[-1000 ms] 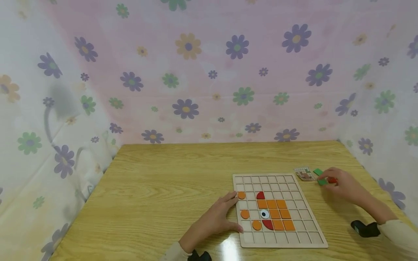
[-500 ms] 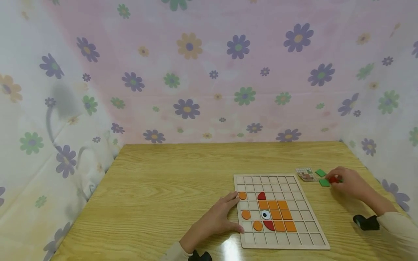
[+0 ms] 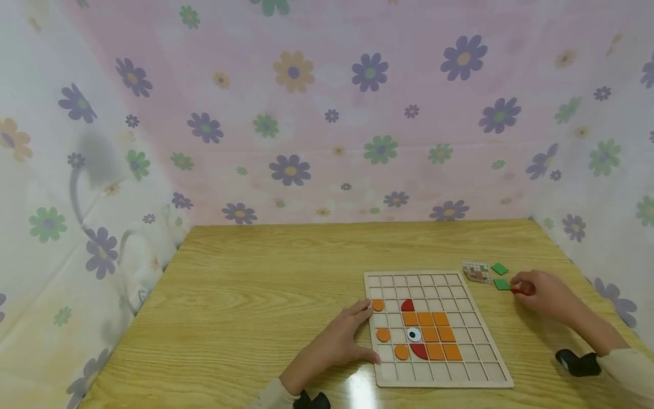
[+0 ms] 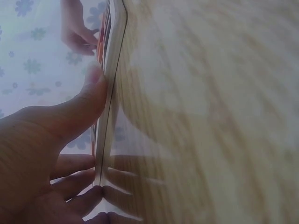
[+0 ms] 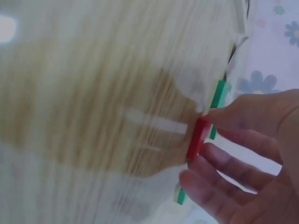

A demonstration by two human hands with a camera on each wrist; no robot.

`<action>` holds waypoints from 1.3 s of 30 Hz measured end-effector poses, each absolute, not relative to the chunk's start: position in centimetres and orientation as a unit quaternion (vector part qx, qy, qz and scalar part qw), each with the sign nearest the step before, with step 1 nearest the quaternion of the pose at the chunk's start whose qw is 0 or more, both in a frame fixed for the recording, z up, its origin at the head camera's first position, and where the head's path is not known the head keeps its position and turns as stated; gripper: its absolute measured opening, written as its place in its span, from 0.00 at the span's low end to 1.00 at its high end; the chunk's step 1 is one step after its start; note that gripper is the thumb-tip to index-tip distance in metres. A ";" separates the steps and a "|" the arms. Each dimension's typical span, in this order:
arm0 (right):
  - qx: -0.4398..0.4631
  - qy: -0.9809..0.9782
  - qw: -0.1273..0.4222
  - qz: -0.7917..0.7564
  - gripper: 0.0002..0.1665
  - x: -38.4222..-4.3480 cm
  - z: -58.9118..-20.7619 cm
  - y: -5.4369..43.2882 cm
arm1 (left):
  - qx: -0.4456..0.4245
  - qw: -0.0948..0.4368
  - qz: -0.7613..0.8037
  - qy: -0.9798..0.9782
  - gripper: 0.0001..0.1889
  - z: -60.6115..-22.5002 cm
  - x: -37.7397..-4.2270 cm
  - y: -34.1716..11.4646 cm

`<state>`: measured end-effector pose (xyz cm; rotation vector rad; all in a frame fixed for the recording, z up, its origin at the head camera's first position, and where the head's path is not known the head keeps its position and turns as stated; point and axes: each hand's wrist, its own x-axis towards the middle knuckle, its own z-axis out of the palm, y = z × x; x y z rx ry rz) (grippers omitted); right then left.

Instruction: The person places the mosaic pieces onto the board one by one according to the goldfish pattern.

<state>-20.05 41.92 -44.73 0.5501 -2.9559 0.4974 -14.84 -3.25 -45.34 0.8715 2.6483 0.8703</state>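
Note:
My right hand [image 3: 544, 292] pinches a red piece [image 5: 198, 138] between thumb and fingers, low over the table at the far right. Two green square tiles [image 3: 502, 284] lie just left of its fingertips. My left hand [image 3: 337, 341] rests against the left edge of the wooden grid board [image 3: 482, 372], thumb and fingers spread along it. On the board sit several orange square tiles [image 3: 431, 334], two red quarter-circle pieces [image 3: 419, 351], a white disc with a black eye dot [image 3: 413, 334] and three orange discs [image 3: 383, 335] near the left side.
A small pattern card [image 3: 477, 271] lies past the board's upper right corner, beside the green tiles. The wooden table [image 3: 245, 284] runs back to a flowered cloth [image 3: 327, 113], which also hangs at both sides. Black wrist straps [image 3: 577, 362] sit at both cuffs.
My right hand has moved off the green tiles, slightly right, and now pinches the red piece, leaving both green tiles uncovered. My left hand stays at the board's edge.

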 end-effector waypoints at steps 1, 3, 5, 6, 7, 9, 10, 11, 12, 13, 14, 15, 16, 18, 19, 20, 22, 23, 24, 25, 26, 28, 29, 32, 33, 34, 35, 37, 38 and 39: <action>0.188 -0.967 0.054 0.166 0.12 -19.8 -44.8 41.8 | 0.297 0.111 0.295 0.901 0.50 -45.3 -14.8 -3.2; 0.206 -0.961 0.065 0.174 0.16 -19.2 -44.8 41.6 | 0.297 0.113 0.295 0.901 0.50 -45.3 -14.9 -3.2; 0.226 -0.954 0.080 0.182 0.18 -18.8 -44.9 41.3 | 0.296 0.113 0.294 0.902 0.49 -45.3 -14.9 -3.2; 0.239 -0.950 0.089 0.181 0.18 -18.6 -44.9 41.2 | 0.297 0.113 0.294 0.901 0.49 -45.3 -14.9 -3.2; 0.251 -0.946 0.096 0.183 0.17 -18.5 -44.9 41.1 | 0.297 0.113 0.295 0.901 0.49 -45.3 -14.9 -3.2; 0.267 -0.939 0.111 0.187 0.17 -18.2 -44.9 40.9 | 0.298 0.112 0.296 0.901 0.49 -45.3 -15.0 -3.1; 0.273 -0.936 0.120 0.187 0.17 -18.2 -44.9 40.8 | 0.298 0.111 0.297 0.901 0.49 -45.3 -15.0 -3.1; 0.279 -0.934 0.125 0.187 0.16 -18.2 -44.9 40.7 | 0.297 0.111 0.297 0.901 0.49 -45.3 -15.0 -3.2; 0.281 -0.933 0.126 0.184 0.16 -18.2 -44.9 40.6 | 0.298 0.110 0.297 0.901 0.49 -45.3 -15.0 -3.1; 0.281 -0.934 0.128 0.182 0.16 -18.2 -44.9 40.6 | 0.297 0.110 0.296 0.901 0.49 -45.3 -15.0 -3.1; 0.277 -0.935 0.128 0.180 0.16 -18.2 -44.9 40.5 | 0.297 0.109 0.296 0.901 0.49 -45.3 -15.0 -3.1; 0.273 -0.937 0.125 0.178 0.16 -18.2 -44.9 40.5 | 0.296 0.109 0.295 0.902 0.49 -45.3 -15.0 -3.1; 0.268 -0.939 0.123 0.176 0.15 -18.1 -44.9 40.5 | 0.296 0.109 0.295 0.902 0.49 -45.3 -15.0 -3.1; 0.258 -0.943 0.117 0.174 0.15 -18.0 -44.9 40.4 | 0.295 0.109 0.295 0.902 0.49 -45.3 -15.0 -3.1; 0.253 -0.945 0.115 0.174 0.15 -18.0 -44.8 40.4 | 0.294 0.108 0.295 0.902 0.49 -45.3 -15.0 -3.1; 0.249 -0.946 0.113 0.175 0.14 -17.9 -44.8 40.4 | 0.293 0.109 0.296 0.903 0.49 -45.3 -15.0 -3.0; 0.241 -0.948 0.110 0.179 0.14 -17.8 -44.8 40.4 | 0.291 0.110 0.297 0.903 0.49 -45.4 -15.0 -3.1; 0.238 -0.948 0.109 0.181 0.13 -17.7 -44.8 40.4 | 0.291 0.111 0.298 0.903 0.49 -45.4 -14.9 -3.1; 0.237 -0.948 0.109 0.182 0.13 -17.7 -44.8 40.5 | 0.290 0.111 0.298 0.902 0.49 -45.4 -14.9 -3.1; 0.237 -0.948 0.110 0.182 0.13 -17.7 -44.8 40.5 | 0.290 0.112 0.299 0.902 0.49 -45.4 -14.9 -3.1; 0.237 -0.948 0.112 0.181 0.13 -17.7 -44.8 40.5 | 0.290 0.112 0.300 0.902 0.49 -45.4 -14.9 -3.1; 0.240 -0.947 0.120 0.179 0.13 -17.7 -44.8 40.5 | 0.293 0.110 0.300 0.901 0.49 -45.4 -14.9 -3.1; 0.242 -0.946 0.123 0.178 0.13 -17.8 -44.8 40.5 | 0.294 0.109 0.300 0.901 0.49 -45.4 -15.0 -3.2; 0.245 -0.944 0.135 0.175 0.14 -17.9 -44.9 40.4 | 0.298 0.106 0.300 0.900 0.49 -45.4 -15.0 -3.2; 0.244 -0.944 0.136 0.175 0.14 -17.9 -45.0 40.4 | 0.298 0.106 0.300 0.900 0.49 -45.4 -15.0 -3.2; 0.245 -0.944 0.136 0.175 0.14 -17.9 -45.0 40.4 | 0.299 0.106 0.299 0.900 0.49 -45.4 -15.0 -3.2; 0.244 -0.944 0.136 0.174 0.14 -17.8 -45.0 40.4 | 0.299 0.106 0.300 0.900 0.49 -45.4 -15.0 -3.2; 0.237 -0.946 0.135 0.174 0.14 -17.8 -45.1 40.3 | 0.299 0.107 0.301 0.899 0.49 -45.3 -14.9 -3.2; 0.232 -0.948 0.133 0.174 0.14 -17.8 -45.1 40.3 | 0.299 0.108 0.302 0.899 0.49 -45.3 -14.9 -3.2; 0.228 -0.949 0.131 0.172 0.13 -17.8 -45.1 40.2 | 0.299 0.108 0.302 0.899 0.49 -45.3 -14.9 -3.2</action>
